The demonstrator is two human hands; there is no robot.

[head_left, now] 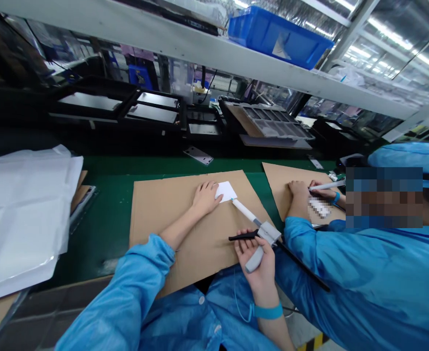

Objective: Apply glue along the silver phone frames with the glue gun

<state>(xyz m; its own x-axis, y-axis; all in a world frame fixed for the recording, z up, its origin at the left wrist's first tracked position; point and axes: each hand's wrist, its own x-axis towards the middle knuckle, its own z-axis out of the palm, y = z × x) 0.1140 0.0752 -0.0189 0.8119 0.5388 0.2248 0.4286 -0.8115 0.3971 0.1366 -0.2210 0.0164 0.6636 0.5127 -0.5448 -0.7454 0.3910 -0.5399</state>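
The left hand [205, 197] is lying flat, fingers spread loosely, on a small white card [226, 191] at the centre of the frame, pinning its left edge to a cardboard sheet [170, 214] on the green table [108, 219]. The right hand [258, 261], lower and to the right, is gripping a grey dispensing gun [260, 234] by its handle; the gun's long white nozzle is reaching up-left so its tip is touching the card's lower right corner. How much of the card is sitting under the left palm is hidden. At the right, a co-worker's hands [302, 192] are working on a second cardboard sheet [283, 183], partly blurred out.
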